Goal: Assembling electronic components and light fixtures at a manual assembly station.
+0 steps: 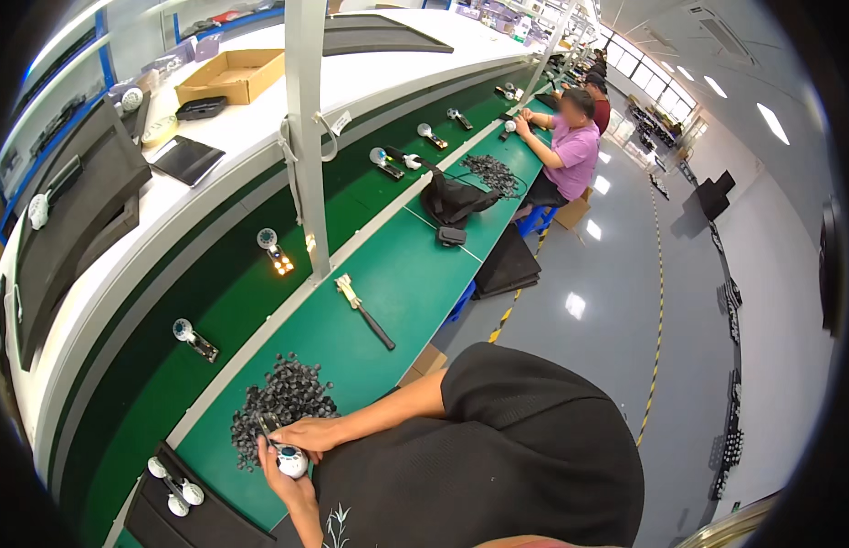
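Observation:
Both of my hands meet at the near end of the green bench, around a white round-headed device point(293, 462) with a dark handle. My left hand point(280, 482) is closed around the white head from below. My right hand point(308, 433) has its fingers closed by the dark handle, which points toward a heap of small black parts point(283, 393). The heap lies right beside my hands, partly hidden by them. What the fingertips press on is too small to make out.
A black mat point(196, 521) with white-headed devices lies at lower left. A black-handled tool point(365, 312) lies on the bench point(397, 265). Similar devices, one lit point(274, 251), sit on the green belt point(233, 292). A grey post point(306, 137) stands behind. A co-worker point(575, 137) sits farther along.

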Motion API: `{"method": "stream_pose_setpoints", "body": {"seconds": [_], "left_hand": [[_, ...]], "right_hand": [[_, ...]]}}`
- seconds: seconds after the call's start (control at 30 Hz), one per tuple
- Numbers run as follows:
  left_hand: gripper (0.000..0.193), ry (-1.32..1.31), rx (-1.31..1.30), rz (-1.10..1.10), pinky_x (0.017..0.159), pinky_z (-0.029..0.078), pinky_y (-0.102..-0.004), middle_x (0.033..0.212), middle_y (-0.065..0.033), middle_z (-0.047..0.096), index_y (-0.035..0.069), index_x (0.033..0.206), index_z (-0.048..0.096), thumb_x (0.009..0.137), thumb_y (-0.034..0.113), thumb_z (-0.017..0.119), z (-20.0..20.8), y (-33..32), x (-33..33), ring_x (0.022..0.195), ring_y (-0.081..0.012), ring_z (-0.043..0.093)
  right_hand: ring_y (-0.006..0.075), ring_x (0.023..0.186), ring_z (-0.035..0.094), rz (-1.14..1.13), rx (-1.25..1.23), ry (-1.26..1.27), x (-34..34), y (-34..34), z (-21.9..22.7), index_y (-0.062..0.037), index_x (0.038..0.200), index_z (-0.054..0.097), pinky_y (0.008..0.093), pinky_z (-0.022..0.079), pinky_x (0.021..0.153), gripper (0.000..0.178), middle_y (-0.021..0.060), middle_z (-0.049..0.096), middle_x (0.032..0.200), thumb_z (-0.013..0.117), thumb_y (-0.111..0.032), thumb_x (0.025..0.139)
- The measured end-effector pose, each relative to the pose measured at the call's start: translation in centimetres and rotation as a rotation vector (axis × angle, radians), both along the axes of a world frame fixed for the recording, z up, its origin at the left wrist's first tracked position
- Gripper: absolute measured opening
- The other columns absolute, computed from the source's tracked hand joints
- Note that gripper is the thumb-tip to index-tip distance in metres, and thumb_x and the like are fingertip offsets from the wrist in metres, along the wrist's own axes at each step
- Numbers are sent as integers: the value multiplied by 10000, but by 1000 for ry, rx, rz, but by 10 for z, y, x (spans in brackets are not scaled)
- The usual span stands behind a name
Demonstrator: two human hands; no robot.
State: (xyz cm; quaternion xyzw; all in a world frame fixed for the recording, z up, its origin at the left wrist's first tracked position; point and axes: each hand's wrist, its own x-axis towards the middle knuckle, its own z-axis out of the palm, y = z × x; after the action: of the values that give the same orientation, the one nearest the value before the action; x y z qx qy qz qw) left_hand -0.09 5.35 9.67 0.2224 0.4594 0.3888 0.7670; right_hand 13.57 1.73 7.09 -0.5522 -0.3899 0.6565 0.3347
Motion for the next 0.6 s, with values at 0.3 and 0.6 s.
{"method": "stream_pose_setpoints", "body": {"seconds": [0.3,0.6], "left_hand": [[341,325,134,-329,598,531,-316,1009,-115,559,37,1203,507,895,179,543,-20,-4,-35,747,-208,584],[513,380,292,-415,575,522,-298,1110,-138,517,40,1287,446,803,49,617,-18,-4,-42,766,-194,558]], "right_hand": [[325,674,651,-133,29,-812,33,13,-159,-10,1033,568,421,521,590,229,170,656,794,495,-186,908],[394,778,646,18,143,-1016,47,11,-162,13,995,577,470,521,699,231,202,661,862,533,-131,819]]}}
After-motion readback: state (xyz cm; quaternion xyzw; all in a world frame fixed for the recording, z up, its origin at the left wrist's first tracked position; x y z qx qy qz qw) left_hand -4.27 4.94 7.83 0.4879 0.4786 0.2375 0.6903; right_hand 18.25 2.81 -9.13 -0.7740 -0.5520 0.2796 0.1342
